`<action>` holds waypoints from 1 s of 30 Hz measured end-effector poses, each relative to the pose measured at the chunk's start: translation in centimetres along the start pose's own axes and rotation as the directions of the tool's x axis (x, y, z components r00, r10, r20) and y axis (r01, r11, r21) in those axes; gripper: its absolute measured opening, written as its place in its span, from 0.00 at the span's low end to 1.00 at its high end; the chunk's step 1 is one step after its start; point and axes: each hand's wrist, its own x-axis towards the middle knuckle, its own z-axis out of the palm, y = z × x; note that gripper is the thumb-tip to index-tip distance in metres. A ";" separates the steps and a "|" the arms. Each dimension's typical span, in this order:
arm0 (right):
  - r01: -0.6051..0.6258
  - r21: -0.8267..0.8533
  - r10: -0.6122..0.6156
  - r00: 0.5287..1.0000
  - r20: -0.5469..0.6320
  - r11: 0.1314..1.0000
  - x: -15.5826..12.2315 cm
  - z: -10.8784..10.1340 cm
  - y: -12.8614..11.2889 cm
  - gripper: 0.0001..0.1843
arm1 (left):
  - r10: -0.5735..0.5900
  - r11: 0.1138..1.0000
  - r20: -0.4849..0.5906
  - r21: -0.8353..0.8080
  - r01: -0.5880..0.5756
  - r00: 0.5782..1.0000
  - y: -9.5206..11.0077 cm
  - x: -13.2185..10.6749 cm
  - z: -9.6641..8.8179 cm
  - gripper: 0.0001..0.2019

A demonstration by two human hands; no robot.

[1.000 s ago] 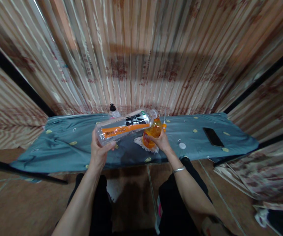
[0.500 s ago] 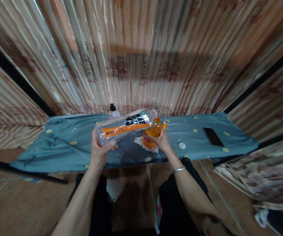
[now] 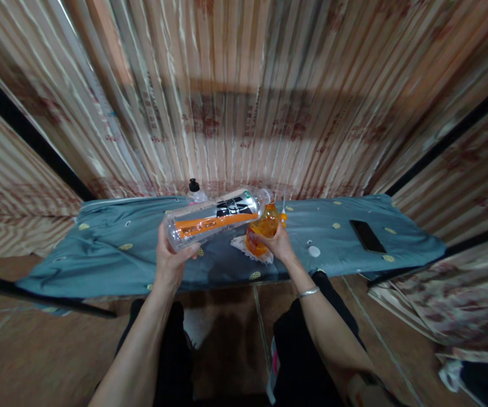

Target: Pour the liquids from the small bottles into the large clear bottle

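Note:
A clear plastic bottle (image 3: 214, 219) with an orange, black and silver label lies tilted in my left hand (image 3: 171, 257), which grips its base end. Its open neck points right, over the top of an orange see-through bottle (image 3: 264, 220). My right hand (image 3: 278, 244) is wrapped round that orange bottle, which stands upright on a crumpled white tissue or cloth (image 3: 264, 259). Whether liquid passes between the two necks I cannot make out. An orange pump-like top with a pale tube (image 3: 284, 216) is just behind my right hand. A white cap (image 3: 314, 251) lies to the right.
A teal patterned cloth (image 3: 108, 243) covers the bench-like surface. A black phone (image 3: 367, 236) lies at its right side. Behind the clear bottle stands a small bottle with a black top (image 3: 194, 186). Striped curtains (image 3: 235, 113) hang at the back, with black poles (image 3: 456, 135) at both sides.

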 end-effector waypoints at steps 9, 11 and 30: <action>0.002 -0.003 -0.002 1.000 -0.009 1.000 0.1 0.2 0.4 0.42 | 0.013 1.000 0.000 -0.020 -0.013 1.000 -0.1 0.0 0.0 0.46; -0.004 -0.010 0.003 1.000 -0.014 1.000 0.1 0.1 0.3 0.42 | 0.011 1.000 -0.004 -0.019 -0.011 1.000 -0.1 0.0 0.1 0.46; -0.023 -0.016 0.022 1.000 -0.013 1.000 -0.1 0.0 -0.1 0.41 | -0.006 1.000 0.003 0.001 0.006 1.000 0.0 0.0 0.0 0.46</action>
